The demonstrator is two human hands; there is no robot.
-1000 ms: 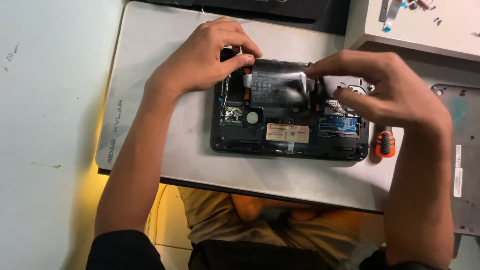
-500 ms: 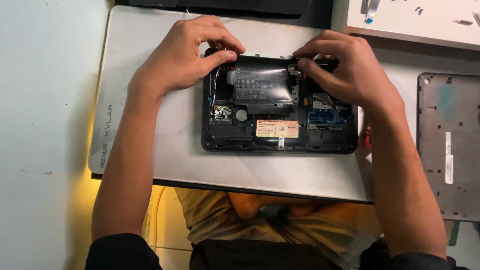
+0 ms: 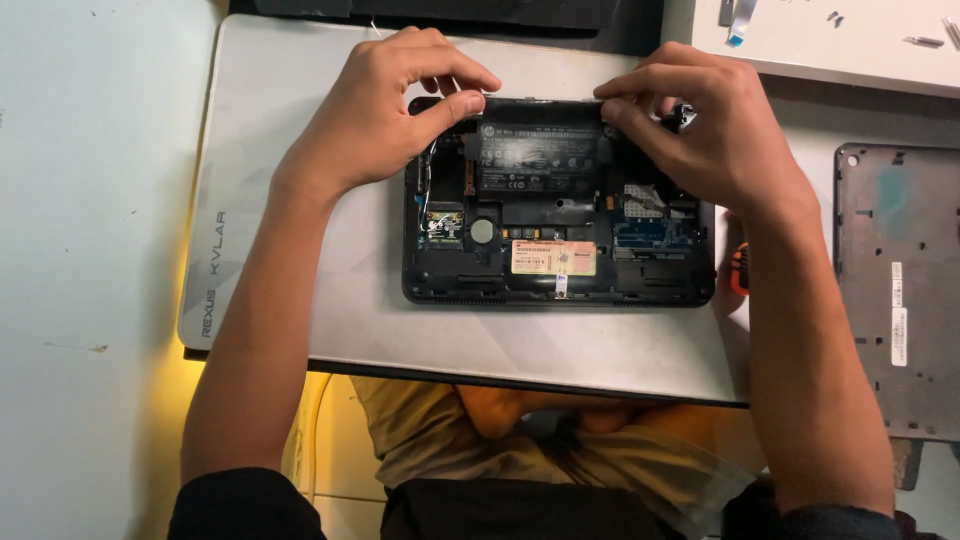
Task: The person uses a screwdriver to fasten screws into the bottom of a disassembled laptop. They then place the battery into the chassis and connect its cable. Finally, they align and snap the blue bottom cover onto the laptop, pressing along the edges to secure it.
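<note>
Black plastic fills the middle of your view: an opened small laptop (image 3: 558, 245) lies bottom-up on a pale grey mat (image 3: 300, 130), its inner parts showing. Along its far edge sits a long black battery (image 3: 540, 160), and both your hands are on it.

Your left hand (image 3: 385, 115) curls over the battery's left end, thumb and fingertips pinched together at the far left corner of the laptop. Your right hand (image 3: 700, 135) does the same at the right end, fingers bent and pressed down on the battery's far right corner, with the thumb tucked beneath. Both hands are closed on the battery rather than spread flat.

Below the battery you can see a pinkish label (image 3: 553, 257) near the middle of the laptop, and a round silver coin cell (image 3: 482, 230) to its left.

Just beside the laptop's right edge, partly hidden under your right wrist, lies an orange-handled tool (image 3: 738, 268). Further right, off the mat, rests a grey cover panel (image 3: 898, 290). A white board (image 3: 830, 50) lies at the far right corner.
</note>
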